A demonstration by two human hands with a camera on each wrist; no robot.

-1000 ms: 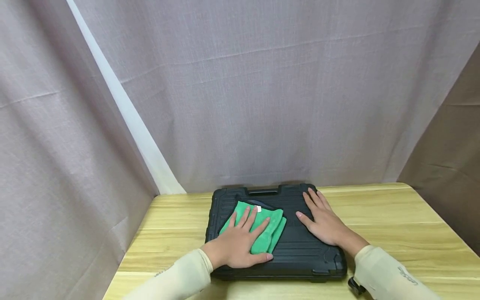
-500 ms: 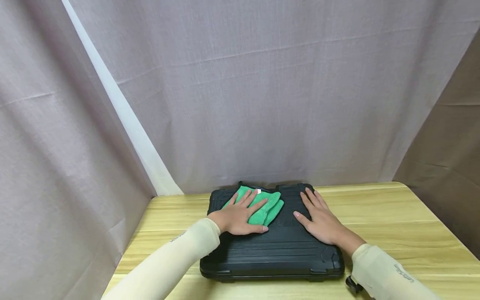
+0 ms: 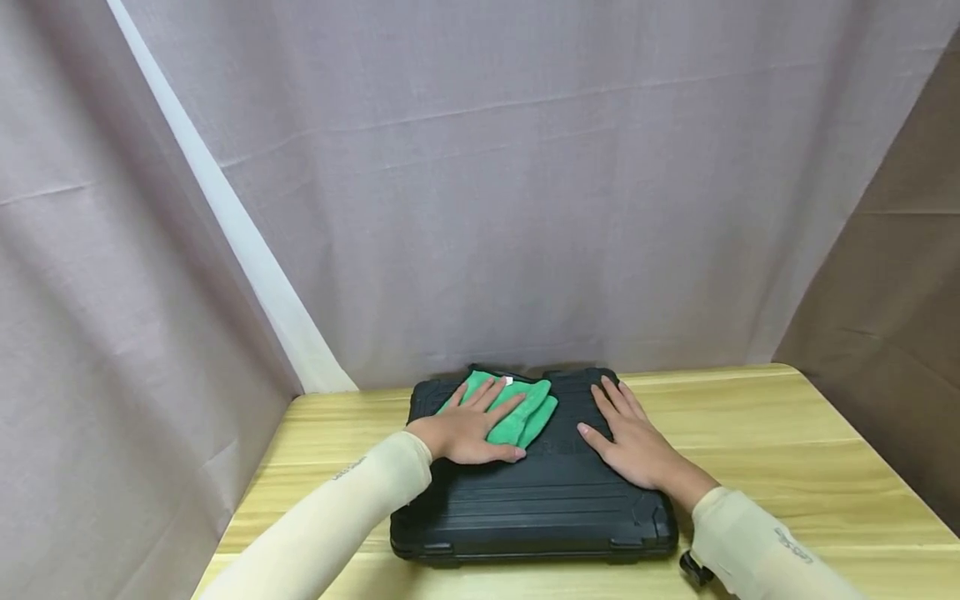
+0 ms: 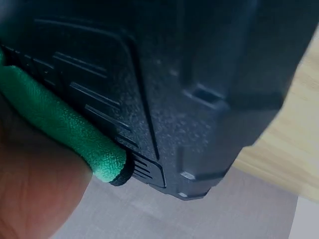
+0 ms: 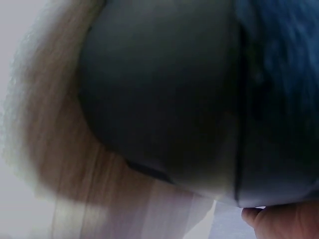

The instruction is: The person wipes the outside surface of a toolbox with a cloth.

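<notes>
Grey curtains [image 3: 525,183] back a wooden table [image 3: 750,442] on which a black case [image 3: 540,500] lies, with a folded green cloth [image 3: 517,408] pressed to its far left part under the flat, straight-fingered left hand [image 3: 468,429], while the right hand [image 3: 630,442] is laid flat and spread beside it. Should the cloth be pushed further, it could be carried over the case's far edge, a risk judged from the left wrist view, where the cloth's fold [image 4: 65,129] is seen at that edge; the head view alone shows both hands.

left hand [image 3: 467,432] on green cloth [image 3: 517,408], black case [image 3: 540,500]
</notes>
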